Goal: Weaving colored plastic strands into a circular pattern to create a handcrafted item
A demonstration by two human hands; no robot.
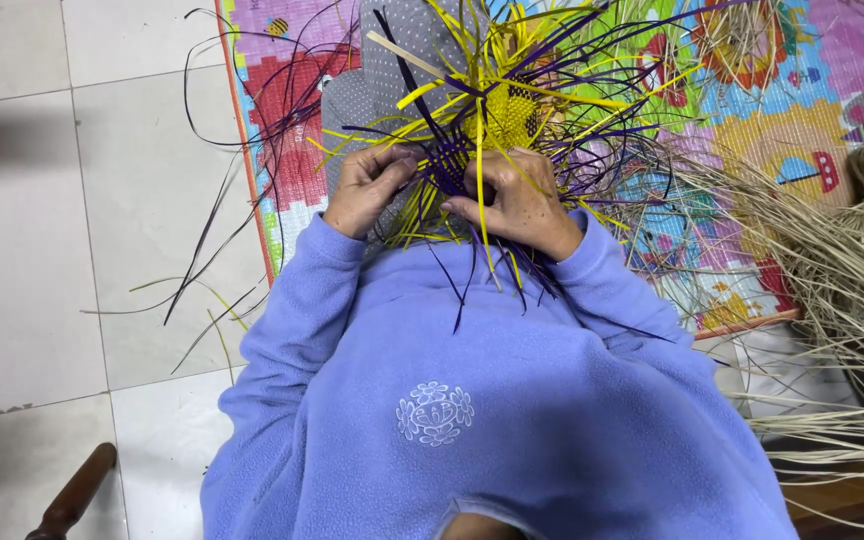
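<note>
Both hands are on a half-woven mat panel (505, 118) of yellow and purple plastic strips, held up off the lap against the grey dotted trousers (392, 70).

Left hand (367, 188): fingers curled in, clenched on a bunch of yellow strips (410, 215) at the panel's near-left edge. Looks like a clamp to keep the finished weave from sliding open.

Right hand (522, 200): thumb and forefinger pinch a single yellow strip (481, 225) that runs down past the fingertips; other fingers are folded over purple strips (452, 170). Likely the working strand, held taut so it can be tucked.

The tight woven patch sits just beyond the fingertips of both hands, between them and slightly above. Loose ends fan out in every direction from it; long purple ones (237, 150) arc well off to the left of the left hand over the white floor tiles (42, 230). A flat pale wooden stick (402, 52) lies across the strips beyond the left fingers.

Under it all is a colourful puzzle-pattern play mat (802, 90). A heap of dry straw-coloured reeds (832, 270) lies well right of the right hand. The lilac fleece sleeves (302, 310) fill the near view. A dark wooden handle (77, 492) is at lower left, function unclear.
</note>
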